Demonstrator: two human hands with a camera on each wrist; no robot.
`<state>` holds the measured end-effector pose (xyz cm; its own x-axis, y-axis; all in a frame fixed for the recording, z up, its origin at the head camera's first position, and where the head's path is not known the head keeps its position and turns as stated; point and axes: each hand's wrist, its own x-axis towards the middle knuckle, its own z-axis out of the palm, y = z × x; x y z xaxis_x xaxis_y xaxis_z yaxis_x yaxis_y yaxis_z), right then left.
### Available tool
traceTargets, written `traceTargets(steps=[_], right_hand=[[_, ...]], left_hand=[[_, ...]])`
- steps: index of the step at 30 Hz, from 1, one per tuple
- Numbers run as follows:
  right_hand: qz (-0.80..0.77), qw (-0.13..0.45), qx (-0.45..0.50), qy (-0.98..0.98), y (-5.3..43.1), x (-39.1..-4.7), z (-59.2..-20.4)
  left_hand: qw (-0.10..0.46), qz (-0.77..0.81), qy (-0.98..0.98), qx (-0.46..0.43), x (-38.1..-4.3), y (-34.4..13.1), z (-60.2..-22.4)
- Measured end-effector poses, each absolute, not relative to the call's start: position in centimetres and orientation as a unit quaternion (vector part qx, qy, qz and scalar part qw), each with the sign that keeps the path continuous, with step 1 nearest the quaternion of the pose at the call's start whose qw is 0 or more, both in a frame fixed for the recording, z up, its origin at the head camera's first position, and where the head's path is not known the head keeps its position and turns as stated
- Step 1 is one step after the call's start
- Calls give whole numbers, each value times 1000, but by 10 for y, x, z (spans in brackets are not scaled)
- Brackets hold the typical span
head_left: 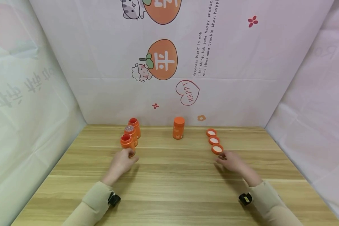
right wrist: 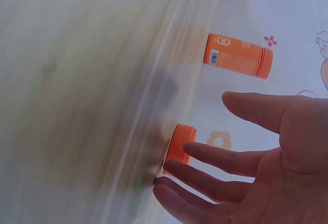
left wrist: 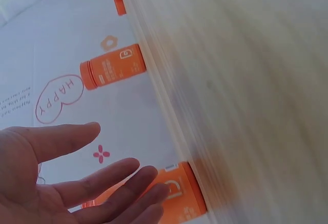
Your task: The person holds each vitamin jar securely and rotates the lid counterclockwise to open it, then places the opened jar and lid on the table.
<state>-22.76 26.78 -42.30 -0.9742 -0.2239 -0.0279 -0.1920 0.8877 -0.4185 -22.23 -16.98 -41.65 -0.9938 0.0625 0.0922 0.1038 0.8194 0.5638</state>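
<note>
Three lidless orange bottles stand in a slanting row at the left: the front bottle, the middle bottle with a greyish, patterned mouth, and the back bottle. My left hand is at the front bottle, thumb apart from loosely extended fingers; whether it touches is unclear. At the right, three orange caps lie with pale insides up: a front cap, a middle cap and a back cap. Beside the front cap is my right hand, its fingers spread and relaxed, gripping nothing.
A capped orange bottle stands between the two rows near the back of the wooden table. Behind it rises a white printed backdrop. White sheets hang along both sides.
</note>
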Motion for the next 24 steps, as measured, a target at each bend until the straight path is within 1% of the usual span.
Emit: traceTargets(steps=[5,10,17,24], right_hand=[[-205,28,-116,971,259,-228,-423],[-208,33,-119,970,250,-231,-424],[-226,34,-123,966,239,-236,-425],[-243,22,-128,961,229,-243,-429]], left_hand=[[12,-302,-952,-55,-223,-163,-416],[0,-304,-950,-64,-226,-157,-417],[5,-312,-947,-75,-233,-148,-418],[6,-319,-944,-88,-243,-135,-416]])
